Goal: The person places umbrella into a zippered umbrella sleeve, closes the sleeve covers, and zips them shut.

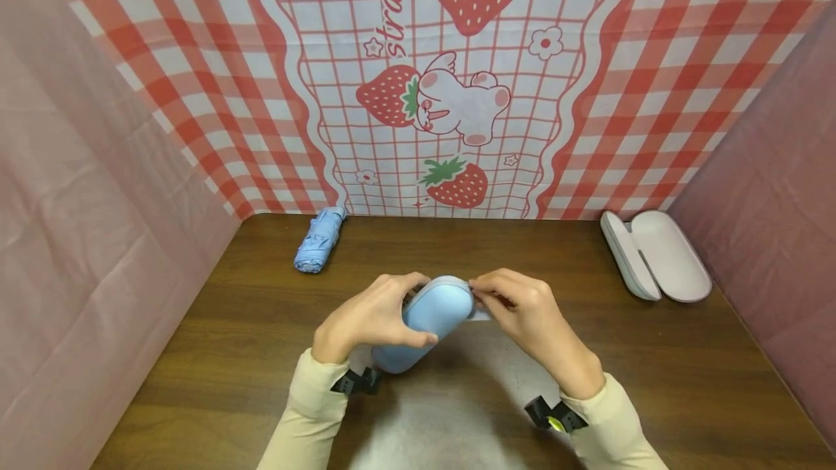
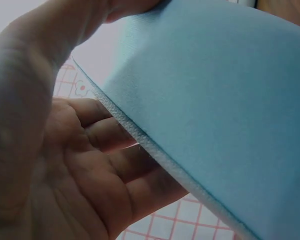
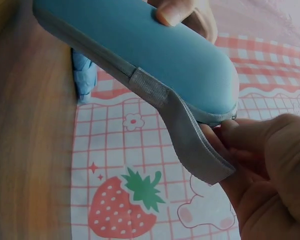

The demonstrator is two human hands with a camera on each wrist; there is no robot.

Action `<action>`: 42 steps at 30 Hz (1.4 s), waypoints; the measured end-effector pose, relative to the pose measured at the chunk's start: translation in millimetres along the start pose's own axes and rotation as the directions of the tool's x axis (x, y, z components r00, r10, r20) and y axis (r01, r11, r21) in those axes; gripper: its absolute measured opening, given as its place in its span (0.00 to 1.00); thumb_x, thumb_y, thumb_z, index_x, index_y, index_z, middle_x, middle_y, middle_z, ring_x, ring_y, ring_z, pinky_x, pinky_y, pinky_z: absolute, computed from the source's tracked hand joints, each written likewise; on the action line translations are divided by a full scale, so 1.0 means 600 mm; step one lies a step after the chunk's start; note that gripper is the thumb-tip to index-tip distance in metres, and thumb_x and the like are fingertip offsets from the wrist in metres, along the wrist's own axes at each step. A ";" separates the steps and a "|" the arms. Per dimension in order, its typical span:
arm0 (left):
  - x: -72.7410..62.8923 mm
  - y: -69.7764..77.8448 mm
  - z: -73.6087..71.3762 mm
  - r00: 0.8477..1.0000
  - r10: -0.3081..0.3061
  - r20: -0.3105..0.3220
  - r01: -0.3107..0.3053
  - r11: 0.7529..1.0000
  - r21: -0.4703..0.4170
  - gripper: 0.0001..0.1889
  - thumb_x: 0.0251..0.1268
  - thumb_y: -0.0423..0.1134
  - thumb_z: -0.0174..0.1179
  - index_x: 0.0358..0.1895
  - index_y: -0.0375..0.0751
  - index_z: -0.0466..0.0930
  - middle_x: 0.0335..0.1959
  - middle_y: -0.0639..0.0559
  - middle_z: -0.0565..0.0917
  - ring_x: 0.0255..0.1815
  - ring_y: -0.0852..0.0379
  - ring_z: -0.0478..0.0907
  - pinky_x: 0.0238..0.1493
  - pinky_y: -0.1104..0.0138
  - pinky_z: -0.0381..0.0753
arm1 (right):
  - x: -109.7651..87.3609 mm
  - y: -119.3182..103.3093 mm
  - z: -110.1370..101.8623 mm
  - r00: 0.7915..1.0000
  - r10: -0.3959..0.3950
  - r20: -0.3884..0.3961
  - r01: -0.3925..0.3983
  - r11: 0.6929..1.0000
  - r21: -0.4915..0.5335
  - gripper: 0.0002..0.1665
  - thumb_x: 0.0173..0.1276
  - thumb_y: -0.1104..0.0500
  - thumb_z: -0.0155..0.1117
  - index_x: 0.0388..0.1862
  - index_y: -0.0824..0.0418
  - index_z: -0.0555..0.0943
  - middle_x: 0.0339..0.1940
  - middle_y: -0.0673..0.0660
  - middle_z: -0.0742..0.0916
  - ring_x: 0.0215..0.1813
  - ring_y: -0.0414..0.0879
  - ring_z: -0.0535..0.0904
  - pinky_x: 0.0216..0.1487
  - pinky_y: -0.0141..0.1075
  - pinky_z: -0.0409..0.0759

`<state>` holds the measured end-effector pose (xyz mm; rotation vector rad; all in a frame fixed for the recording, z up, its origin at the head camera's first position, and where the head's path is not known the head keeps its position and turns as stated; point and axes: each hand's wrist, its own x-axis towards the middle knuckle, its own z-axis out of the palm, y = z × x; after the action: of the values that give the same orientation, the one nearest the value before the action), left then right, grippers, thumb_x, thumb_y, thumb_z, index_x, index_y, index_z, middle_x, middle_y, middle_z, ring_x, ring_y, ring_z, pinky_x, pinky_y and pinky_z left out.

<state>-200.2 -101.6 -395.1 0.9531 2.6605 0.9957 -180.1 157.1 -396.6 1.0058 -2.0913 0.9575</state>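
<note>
A light-blue zippered case (image 1: 439, 310) is held up at a slant over the wooden table. My left hand (image 1: 375, 314) grips it, thumb along the near face and fingers round the far side. In the left wrist view, the blue case (image 2: 205, 95) fills much of the picture, its pale edge crossing in front of the fingers. At the case's right end, my right hand (image 1: 535, 321) pinches the zipper pull between thumb and forefinger; fingertips mostly hide the pull. A grey strap (image 3: 182, 135) loops off the case's side and hangs by the right fingers.
A folded blue umbrella (image 1: 320, 239) lies at the table's back left. An open pale glasses case (image 1: 673, 256) sits at the back right. Behind the wooden table (image 1: 261, 310) hangs a strawberry-print cloth (image 1: 457, 93), with pink cloth on both sides.
</note>
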 end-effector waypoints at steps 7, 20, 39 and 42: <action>-0.001 -0.002 -0.001 1.000 -0.005 0.020 0.006 0.999 -0.036 0.39 0.49 0.51 0.78 0.65 0.42 0.75 0.51 0.49 0.87 0.47 0.59 0.85 0.44 0.67 0.85 | -0.001 0.001 -0.003 1.000 0.001 0.015 -0.002 0.999 0.052 0.14 0.53 0.78 0.74 0.36 0.64 0.88 0.35 0.55 0.89 0.32 0.43 0.86 0.34 0.23 0.83; -0.004 -0.007 -0.006 1.000 0.023 -0.004 -0.023 0.999 -0.047 0.38 0.49 0.49 0.79 0.65 0.42 0.76 0.50 0.49 0.87 0.45 0.59 0.86 0.43 0.67 0.85 | 0.001 0.007 -0.008 0.998 -0.052 0.042 0.048 0.996 0.079 0.09 0.56 0.76 0.69 0.32 0.65 0.85 0.32 0.55 0.87 0.30 0.42 0.84 0.33 0.24 0.83; -0.008 -0.003 -0.013 0.989 0.091 -0.114 -0.096 0.995 -0.039 0.39 0.47 0.50 0.81 0.65 0.42 0.78 0.46 0.52 0.88 0.38 0.61 0.85 0.37 0.67 0.85 | -0.001 0.009 -0.007 0.995 -0.092 0.042 0.091 0.996 0.025 0.05 0.74 0.64 0.64 0.39 0.65 0.85 0.38 0.55 0.87 0.35 0.44 0.85 0.36 0.28 0.85; -0.006 -0.002 -0.011 0.989 0.102 -0.104 -0.106 0.994 -0.038 0.40 0.48 0.50 0.80 0.66 0.41 0.77 0.47 0.51 0.88 0.38 0.61 0.85 0.37 0.70 0.84 | -0.001 0.006 -0.007 0.996 -0.068 0.056 0.065 0.997 0.053 0.06 0.74 0.63 0.64 0.41 0.66 0.84 0.39 0.56 0.87 0.36 0.45 0.87 0.39 0.26 0.85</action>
<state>-200.1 -108.0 -390.8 1.0689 2.6826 1.1499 -182.0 162.2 -396.2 1.1336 -2.0759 0.9633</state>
